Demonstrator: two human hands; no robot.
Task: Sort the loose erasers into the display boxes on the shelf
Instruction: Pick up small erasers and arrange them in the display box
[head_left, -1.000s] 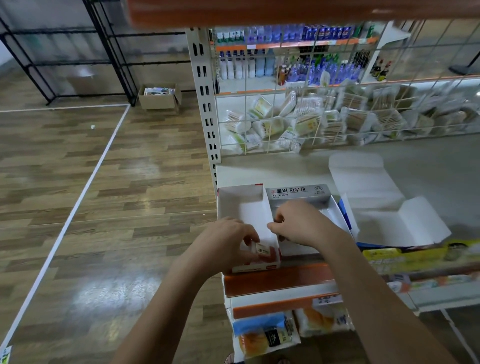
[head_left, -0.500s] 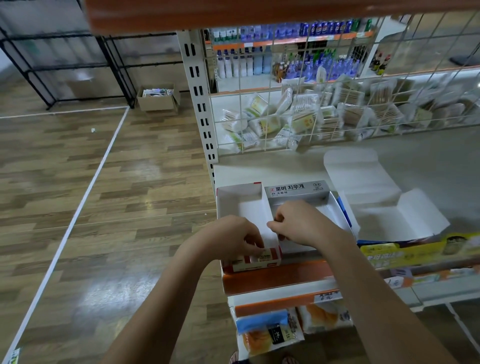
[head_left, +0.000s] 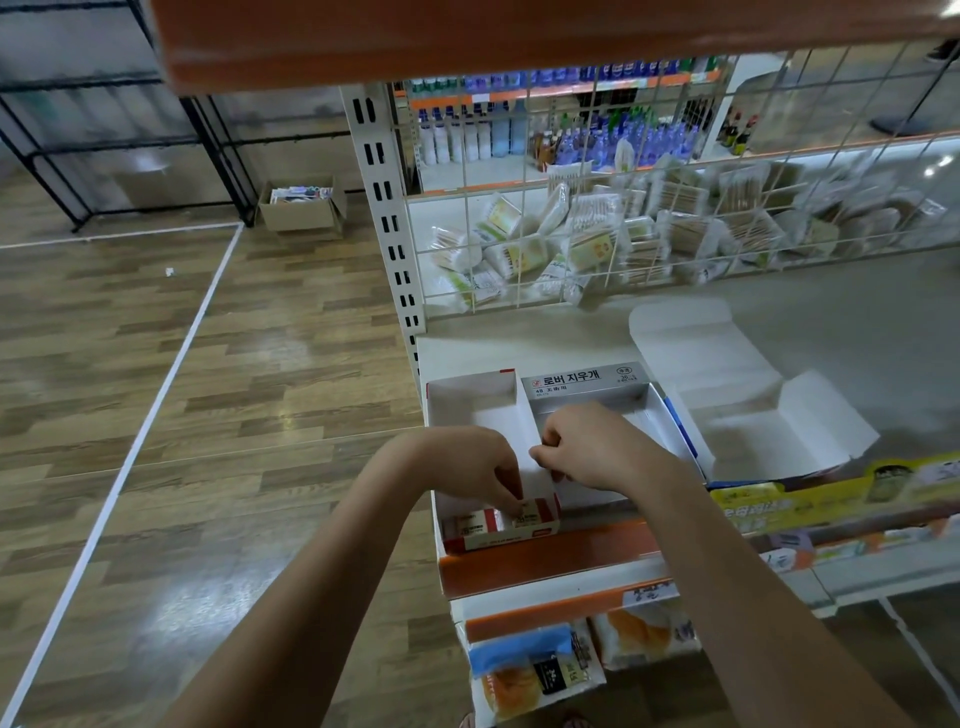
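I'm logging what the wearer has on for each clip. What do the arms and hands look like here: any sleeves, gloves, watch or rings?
Both arms are bare along all of their visible length: no sleeves show. The left hand and the right hand wear no gloves. No watch or bracelet shows on either wrist, and no ring is visible on the fingers that show, though some are hidden.

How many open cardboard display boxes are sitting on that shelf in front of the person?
3: a red-trimmed white box at the left, a grey-labelled box beside it, and a flattened white box to the right. The hands may hide others.
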